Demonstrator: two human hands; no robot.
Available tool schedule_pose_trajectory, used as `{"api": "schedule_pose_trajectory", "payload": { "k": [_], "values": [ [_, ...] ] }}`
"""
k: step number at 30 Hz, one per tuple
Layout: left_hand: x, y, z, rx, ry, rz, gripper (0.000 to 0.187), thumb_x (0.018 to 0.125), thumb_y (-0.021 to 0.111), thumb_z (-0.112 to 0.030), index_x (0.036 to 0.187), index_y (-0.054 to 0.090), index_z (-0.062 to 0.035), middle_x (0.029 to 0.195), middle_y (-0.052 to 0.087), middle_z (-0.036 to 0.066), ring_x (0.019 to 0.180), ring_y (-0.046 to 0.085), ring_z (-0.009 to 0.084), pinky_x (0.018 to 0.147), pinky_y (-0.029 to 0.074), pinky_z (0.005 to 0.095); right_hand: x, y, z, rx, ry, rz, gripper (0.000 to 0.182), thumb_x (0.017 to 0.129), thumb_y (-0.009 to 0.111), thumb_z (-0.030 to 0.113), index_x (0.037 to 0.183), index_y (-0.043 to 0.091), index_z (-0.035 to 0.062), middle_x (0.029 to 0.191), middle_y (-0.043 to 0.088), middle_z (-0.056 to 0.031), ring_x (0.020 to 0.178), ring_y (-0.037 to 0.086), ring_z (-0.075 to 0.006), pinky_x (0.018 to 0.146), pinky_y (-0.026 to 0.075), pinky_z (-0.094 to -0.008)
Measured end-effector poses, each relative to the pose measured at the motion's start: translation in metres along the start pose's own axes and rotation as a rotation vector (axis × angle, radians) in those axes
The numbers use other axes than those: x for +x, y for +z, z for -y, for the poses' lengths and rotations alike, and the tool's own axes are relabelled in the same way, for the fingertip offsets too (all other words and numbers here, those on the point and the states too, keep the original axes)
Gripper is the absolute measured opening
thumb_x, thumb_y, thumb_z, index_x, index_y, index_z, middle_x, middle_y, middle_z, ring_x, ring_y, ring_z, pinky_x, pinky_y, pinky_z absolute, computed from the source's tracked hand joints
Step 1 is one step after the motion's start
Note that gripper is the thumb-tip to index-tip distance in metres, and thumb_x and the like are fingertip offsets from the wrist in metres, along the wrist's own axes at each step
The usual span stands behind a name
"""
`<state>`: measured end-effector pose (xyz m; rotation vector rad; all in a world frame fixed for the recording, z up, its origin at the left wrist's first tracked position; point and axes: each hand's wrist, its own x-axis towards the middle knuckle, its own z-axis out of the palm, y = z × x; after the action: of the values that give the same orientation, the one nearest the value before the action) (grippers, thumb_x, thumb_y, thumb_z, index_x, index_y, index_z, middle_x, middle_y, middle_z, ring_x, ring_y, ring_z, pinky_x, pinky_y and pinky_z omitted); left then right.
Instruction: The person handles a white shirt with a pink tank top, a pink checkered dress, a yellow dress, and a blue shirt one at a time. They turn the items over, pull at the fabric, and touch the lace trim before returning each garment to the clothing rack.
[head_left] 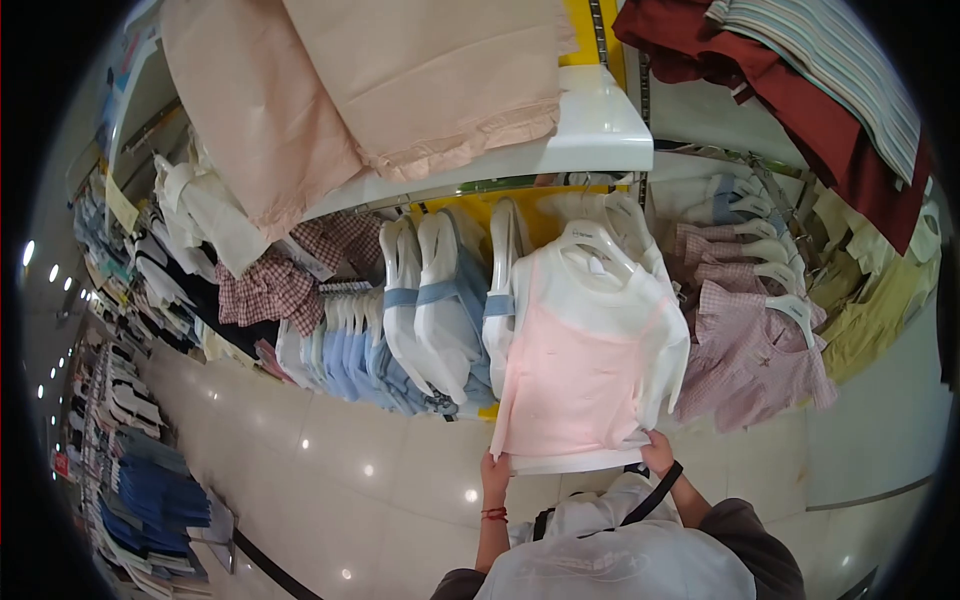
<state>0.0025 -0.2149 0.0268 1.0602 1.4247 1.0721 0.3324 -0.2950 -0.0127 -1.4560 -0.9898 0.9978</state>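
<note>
A white long-sleeved top with a pink camisole layer [575, 365] hangs from a white hanger [597, 240] on the rail in front of me. My left hand [495, 474] is closed on its lower left corner, with a red cord bracelet at the wrist. On the opposite side, my right hand [657, 454] grips the lower right edge, a black strap crossing that wrist. The hem is stretched between both hands, so the front faces me. Fingertips behind the cloth are hidden.
White and blue garments [430, 310] hang left of the top; pink checked dresses [755, 350] hang to its right. Overhead, a white shelf [600, 130] juts out under draped pink cloth [440, 80]. Folded jeans [160, 500] lie on a stand at far left, across the tiled floor [300, 480].
</note>
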Motion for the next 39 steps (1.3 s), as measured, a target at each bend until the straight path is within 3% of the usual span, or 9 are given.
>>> {"api": "schedule_pose_trajectory", "payload": {
  "k": [9, 13, 16, 18, 19, 20, 27, 30, 39],
  "values": [
    [-0.039, 0.070, 0.005, 0.055, -0.102, 0.504, 0.042, 0.089, 0.043, -0.037, 0.091, 0.052, 0.0044, 0.064, 0.054, 0.004, 0.053, 0.051, 0.0137, 0.046, 0.042, 0.0272, -0.029, 0.069, 0.054, -0.049, 0.152, 0.455, 0.024, 0.086, 0.053, 0.017, 0.102, 0.053, -0.0014, 0.092, 0.058, -0.0055, 0.087, 0.051, -0.0123, 0.081, 0.040, -0.0272],
    [-0.038, 0.062, 0.020, 0.205, -0.140, 0.464, 0.038, 0.089, 0.042, -0.032, 0.089, 0.054, 0.0032, 0.061, 0.053, 0.005, 0.051, 0.053, 0.0135, 0.044, 0.043, 0.0280, -0.035, 0.077, 0.061, -0.237, -0.048, 0.554, 0.030, 0.087, 0.049, 0.026, 0.104, 0.056, 0.0013, 0.092, 0.061, -0.0158, 0.087, 0.058, -0.0280, 0.079, 0.043, -0.0335],
    [-0.023, 0.037, 0.037, 0.245, -0.125, 0.236, 0.032, 0.088, 0.044, -0.027, 0.087, 0.056, 0.0032, 0.061, 0.054, 0.004, 0.051, 0.052, 0.0119, 0.044, 0.042, 0.0280, -0.027, 0.051, 0.049, -0.194, 0.049, 0.407, 0.022, 0.083, 0.051, 0.012, 0.099, 0.056, -0.0018, 0.088, 0.059, -0.0128, 0.081, 0.055, -0.0205, 0.075, 0.044, -0.0315],
    [-0.017, 0.023, 0.036, 0.195, -0.089, 0.118, 0.028, 0.087, 0.046, -0.023, 0.086, 0.056, 0.0034, 0.061, 0.054, 0.004, 0.051, 0.051, 0.0111, 0.044, 0.041, 0.0276, -0.024, 0.030, 0.053, -0.289, -0.115, 0.157, 0.024, 0.075, 0.046, 0.003, 0.096, 0.058, -0.0027, 0.088, 0.062, -0.0162, 0.086, 0.059, -0.0270, 0.077, 0.045, -0.0331],
    [-0.015, 0.018, 0.027, 0.178, -0.076, 0.087, 0.026, 0.087, 0.047, -0.021, 0.087, 0.056, 0.0035, 0.061, 0.054, 0.004, 0.052, 0.051, 0.0110, 0.044, 0.041, 0.0271, -0.013, 0.012, 0.003, -0.285, -0.197, 0.118, 0.027, 0.074, 0.045, 0.004, 0.097, 0.058, -0.0030, 0.088, 0.062, -0.0185, 0.086, 0.059, -0.0285, 0.077, 0.045, -0.0337],
    [-0.013, 0.012, 0.021, 0.163, -0.063, 0.058, 0.025, 0.086, 0.047, -0.019, 0.087, 0.056, 0.0036, 0.061, 0.054, 0.004, 0.052, 0.051, 0.0108, 0.044, 0.041, 0.0267, -0.016, -0.002, 0.021, -0.283, 0.031, 0.071, 0.027, 0.075, 0.045, 0.008, 0.097, 0.058, -0.0026, 0.087, 0.061, -0.0197, 0.085, 0.060, -0.0283, 0.076, 0.045, -0.0345],
    [0.001, 0.018, 0.033, 0.108, 0.018, 0.059, 0.021, 0.085, 0.051, -0.018, 0.089, 0.056, 0.0026, 0.064, 0.053, 0.003, 0.053, 0.048, 0.0092, 0.045, 0.038, 0.0251, -0.008, -0.028, 0.021, -0.415, 0.059, 0.002, 0.026, 0.074, 0.053, 0.015, 0.093, 0.057, -0.0023, 0.078, 0.060, -0.0214, 0.072, 0.062, -0.0299, 0.065, 0.047, -0.0348],
    [0.012, 0.010, 0.043, 0.119, 0.011, 0.089, 0.022, 0.085, 0.051, -0.019, 0.089, 0.055, 0.0025, 0.066, 0.053, 0.003, 0.056, 0.049, 0.0097, 0.046, 0.040, 0.0254, -0.005, -0.030, 0.077, -0.487, 0.014, 0.222, 0.015, 0.077, 0.059, 0.013, 0.085, 0.055, 0.0004, 0.066, 0.056, -0.0072, 0.062, 0.054, -0.0124, 0.058, 0.045, -0.0275],
    [-0.002, 0.024, 0.022, 0.146, -0.103, 0.226, 0.026, 0.086, 0.050, -0.023, 0.091, 0.053, 0.0019, 0.068, 0.055, 0.005, 0.054, 0.052, 0.0114, 0.046, 0.044, 0.0261, 0.043, -0.030, 0.270, -0.179, -0.525, -0.346, 0.011, 0.076, 0.058, 0.004, 0.084, 0.052, 0.0000, 0.077, 0.053, -0.0079, 0.072, 0.053, -0.0155, 0.068, 0.042, -0.0240]
  ]
}}
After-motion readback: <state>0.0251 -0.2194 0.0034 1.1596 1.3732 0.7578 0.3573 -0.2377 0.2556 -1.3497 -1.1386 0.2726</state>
